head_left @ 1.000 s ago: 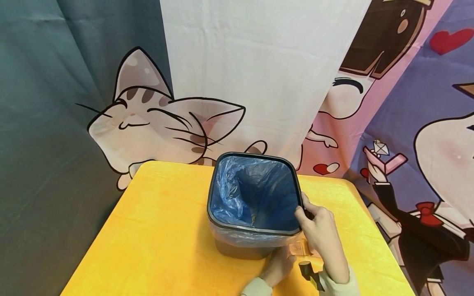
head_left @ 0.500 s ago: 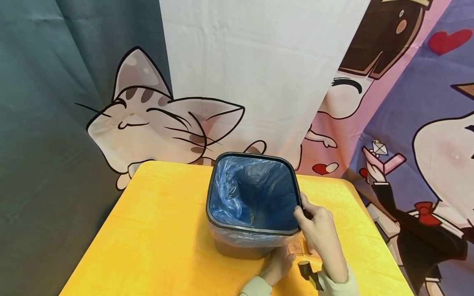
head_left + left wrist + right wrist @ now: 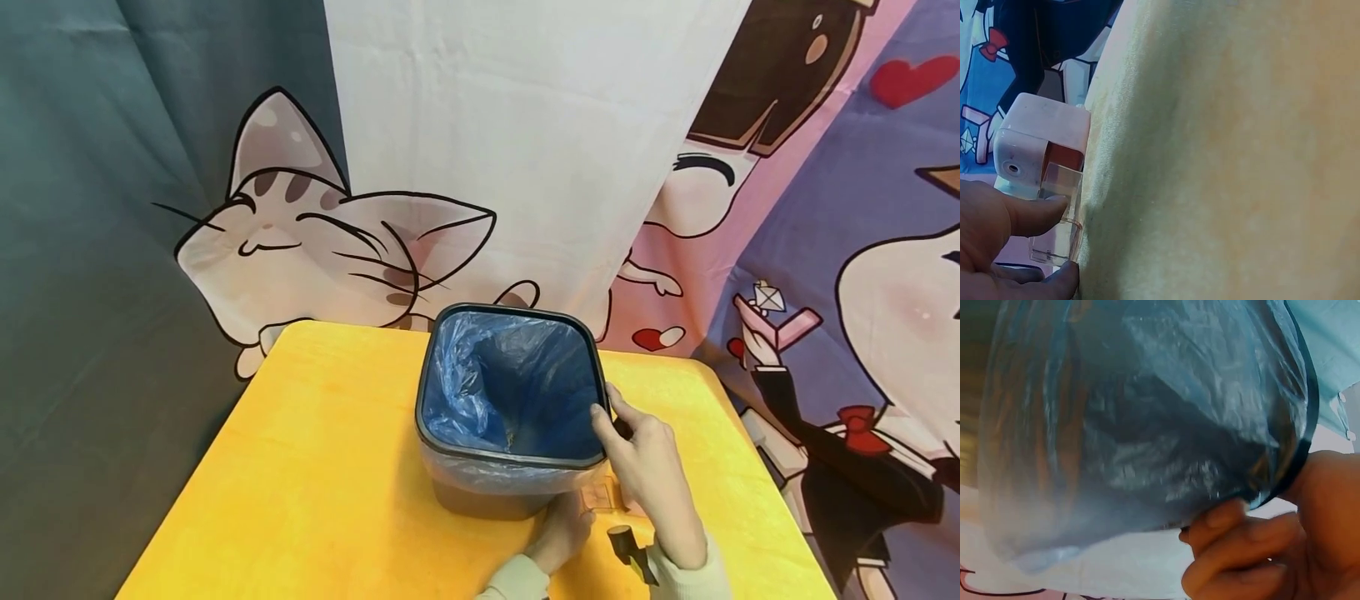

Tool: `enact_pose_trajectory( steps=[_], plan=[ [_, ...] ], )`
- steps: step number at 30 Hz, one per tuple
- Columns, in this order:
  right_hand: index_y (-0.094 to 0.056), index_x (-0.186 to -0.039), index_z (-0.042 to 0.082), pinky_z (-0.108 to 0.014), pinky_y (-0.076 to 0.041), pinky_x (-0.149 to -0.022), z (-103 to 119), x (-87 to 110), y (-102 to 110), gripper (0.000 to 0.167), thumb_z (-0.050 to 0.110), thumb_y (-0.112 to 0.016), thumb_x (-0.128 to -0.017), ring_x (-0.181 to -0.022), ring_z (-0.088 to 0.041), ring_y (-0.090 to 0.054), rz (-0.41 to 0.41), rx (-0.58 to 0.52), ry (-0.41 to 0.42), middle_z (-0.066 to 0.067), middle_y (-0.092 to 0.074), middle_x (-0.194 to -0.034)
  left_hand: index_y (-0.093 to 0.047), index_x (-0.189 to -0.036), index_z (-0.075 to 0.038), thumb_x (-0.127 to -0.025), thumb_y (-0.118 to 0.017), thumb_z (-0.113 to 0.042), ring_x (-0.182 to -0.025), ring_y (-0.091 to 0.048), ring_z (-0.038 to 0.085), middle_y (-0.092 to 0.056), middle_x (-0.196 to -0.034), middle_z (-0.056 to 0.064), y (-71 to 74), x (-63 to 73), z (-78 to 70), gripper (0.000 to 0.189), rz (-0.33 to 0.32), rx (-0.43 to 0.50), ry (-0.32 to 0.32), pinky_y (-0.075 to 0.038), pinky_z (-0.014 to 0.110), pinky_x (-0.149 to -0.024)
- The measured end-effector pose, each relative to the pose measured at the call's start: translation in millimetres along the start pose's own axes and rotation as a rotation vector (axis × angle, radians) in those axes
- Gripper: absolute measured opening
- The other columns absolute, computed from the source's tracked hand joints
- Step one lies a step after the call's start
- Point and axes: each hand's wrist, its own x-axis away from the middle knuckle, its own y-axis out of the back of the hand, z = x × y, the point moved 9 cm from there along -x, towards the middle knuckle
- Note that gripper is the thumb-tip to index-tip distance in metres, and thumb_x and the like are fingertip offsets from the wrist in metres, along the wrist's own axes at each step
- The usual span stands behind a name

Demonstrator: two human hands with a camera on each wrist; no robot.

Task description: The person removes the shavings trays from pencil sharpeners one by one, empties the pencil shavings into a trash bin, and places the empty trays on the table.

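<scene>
A dark square trash bin (image 3: 510, 457) stands on the yellow table, lined with a translucent blue bag (image 3: 461, 383) folded over its rim. My right hand (image 3: 652, 467) grips the rim at the right side, thumb on top and fingers curled beneath, as the right wrist view shows. Low beside the bin's base is my left hand (image 3: 558, 533), its fingers partly hidden. In the left wrist view its thumb and fingers pinch a clear plastic drawer (image 3: 1060, 181). That drawer sticks out of a pale pink pencil sharpener (image 3: 1047, 125) with a round hole in its front.
The yellow tabletop (image 3: 315, 467) extends left of the bin and behind it. A cartoon-printed curtain (image 3: 525, 150) hangs close along the table's back and right sides. A small black camera (image 3: 630, 552) is strapped to the right wrist.
Hands and bin stay almost in place. My right thumb has straightened slightly and lies a bit further up along the rim.
</scene>
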Motion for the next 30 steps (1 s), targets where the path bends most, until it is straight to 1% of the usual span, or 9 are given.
enact_pose_trajectory(
  steps=[4, 7, 9, 11, 15, 20, 23, 26, 30],
  plan=[
    [-0.045, -0.137, 0.017, -0.026, -0.033, -0.042, -5.1, -3.3, 5.6, 0.056, 0.049, -0.048, -0.090, -0.045, -0.014, -0.041, 0.016, -0.009, 0.062, -0.001, -0.041, -0.054, -0.042, -0.124, 0.012, -0.082, -0.058, -0.001, -0.118, -0.044, 0.027, -0.048, -0.127, 0.020, 1.2, 1.4, -7.5, 0.047, -0.016, -0.008, -0.097, -0.038, 0.035, -0.100],
    [-0.048, -0.134, 0.016, -0.025, -0.037, -0.045, -16.7, -9.0, 16.4, 0.052, 0.046, -0.049, -0.092, -0.048, -0.013, -0.045, -0.004, -0.011, 0.083, -0.002, -0.047, -0.059, -0.045, -0.120, 0.008, -0.080, -0.058, 0.003, -0.113, -0.047, 0.021, -0.052, -0.121, 0.016, 4.9, 0.6, -10.7, 0.043, -0.038, -0.033, -0.162, -0.040, 0.031, -0.096],
    [-0.052, -0.131, 0.014, -0.025, -0.040, -0.047, -30.7, -13.7, 24.4, 0.051, 0.046, -0.048, -0.092, -0.051, -0.012, -0.048, -0.025, 0.006, 0.059, -0.002, -0.052, -0.064, -0.046, -0.120, 0.004, -0.078, -0.059, 0.006, -0.113, -0.046, 0.017, -0.052, -0.121, 0.012, 5.4, -0.8, -9.8, 0.044, -0.035, -0.033, -0.170, -0.040, 0.029, -0.096],
    [-0.057, -0.126, 0.011, -0.026, -0.041, -0.049, -48.4, -17.5, 30.5, 0.052, 0.048, -0.047, -0.091, -0.053, -0.012, -0.050, -0.038, 0.031, 0.023, -0.003, -0.056, -0.069, -0.043, -0.127, 0.001, -0.077, -0.058, 0.007, -0.121, -0.041, 0.016, -0.048, -0.129, 0.008, 2.8, -1.9, -5.4, 0.052, -0.008, -0.022, -0.129, -0.036, 0.029, -0.101],
    [-0.061, -0.118, 0.003, -0.030, -0.041, -0.053, -83.9, -21.1, 34.6, 0.051, 0.045, -0.050, -0.091, -0.063, -0.018, -0.051, -0.052, 0.113, -0.019, -0.008, -0.060, -0.076, -0.037, -0.134, 0.000, -0.079, -0.055, 0.010, -0.127, -0.036, 0.019, -0.042, -0.137, 0.009, -1.6, -0.9, -4.6, 0.059, 0.027, 0.001, -0.118, -0.033, 0.032, -0.105],
    [-0.053, -0.122, -0.007, -0.049, -0.048, -0.073, -123.7, -25.9, 13.2, 0.057, 0.042, -0.051, -0.092, -0.090, -0.038, -0.058, 0.050, 0.158, -0.080, -0.025, -0.060, -0.102, -0.033, -0.137, 0.001, -0.077, -0.052, 0.013, -0.130, -0.033, 0.023, -0.038, -0.139, 0.012, 4.4, 0.5, -10.4, 0.064, -0.021, -0.050, -0.184, -0.030, 0.035, -0.106],
    [-0.042, -0.130, -0.010, -0.058, -0.042, -0.082, -146.4, -27.2, -4.9, 0.069, 0.045, -0.050, -0.091, -0.106, -0.050, -0.046, 0.136, 0.167, -0.157, -0.036, -0.047, -0.118, -0.031, -0.137, 0.002, -0.075, -0.051, 0.014, -0.130, -0.032, 0.024, -0.037, -0.139, 0.013, 6.7, 1.4, -12.6, 0.066, -0.034, -0.067, -0.207, -0.029, 0.034, -0.107],
    [-0.030, -0.136, -0.010, -0.064, -0.035, -0.084, -165.3, -28.3, -18.7, 0.081, 0.051, -0.051, -0.088, -0.110, -0.058, -0.032, 0.183, 0.164, -0.227, -0.042, -0.031, -0.127, -0.032, -0.136, 0.003, -0.072, -0.052, 0.012, -0.130, -0.032, 0.023, -0.037, -0.138, 0.014, 6.1, 1.6, -12.0, 0.068, -0.015, -0.081, -0.181, -0.029, 0.033, -0.107],
    [-0.020, -0.141, -0.009, -0.068, -0.030, -0.086, -182.7, -29.9, -27.6, 0.093, 0.059, -0.050, -0.085, -0.111, -0.059, -0.025, 0.204, 0.146, -0.293, -0.043, -0.019, -0.132, -0.035, -0.134, 0.004, -0.067, -0.061, 0.005, -0.126, -0.036, 0.019, -0.041, -0.136, 0.013, 2.0, 1.0, -10.1, 0.072, 0.039, -0.100, -0.114, -0.033, 0.029, -0.104]
  ],
)
